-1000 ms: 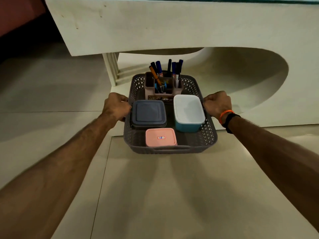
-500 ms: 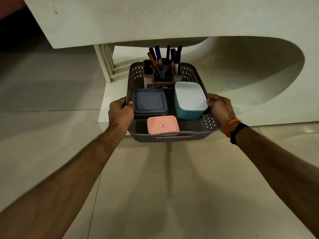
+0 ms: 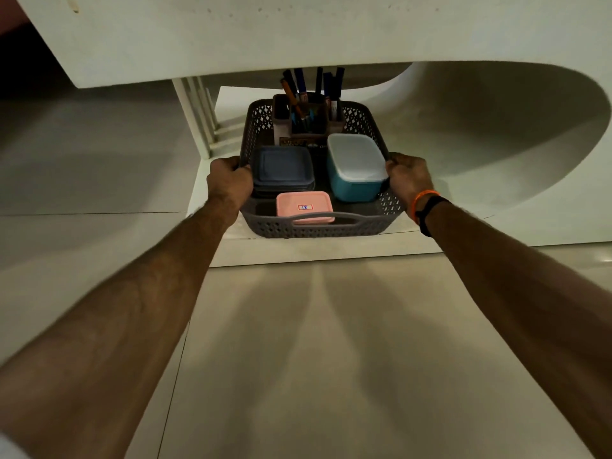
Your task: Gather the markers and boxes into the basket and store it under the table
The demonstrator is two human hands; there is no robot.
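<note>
A grey lattice basket (image 3: 318,228) sits on the white base shelf (image 3: 298,251) under the table. My left hand (image 3: 228,182) grips its left rim and my right hand (image 3: 409,178) grips its right rim. Inside lie a dark grey lidded box (image 3: 283,168), a teal box with a white lid (image 3: 356,165) and a small pink box (image 3: 304,207) at the front. At the back a pen holder (image 3: 308,122) carries several markers (image 3: 318,84), whose tips reach up under the tabletop edge.
The white tabletop (image 3: 298,34) overhangs the basket. A slatted white leg (image 3: 197,117) stands to the left, and a curved white support (image 3: 496,127) sweeps round on the right. Beige floor tiles (image 3: 314,359) spread in front of the shelf.
Both hands have carried the basket forward and down, from above the floor onto the base shelf under the table. The markers now sit beneath the tabletop edge.
</note>
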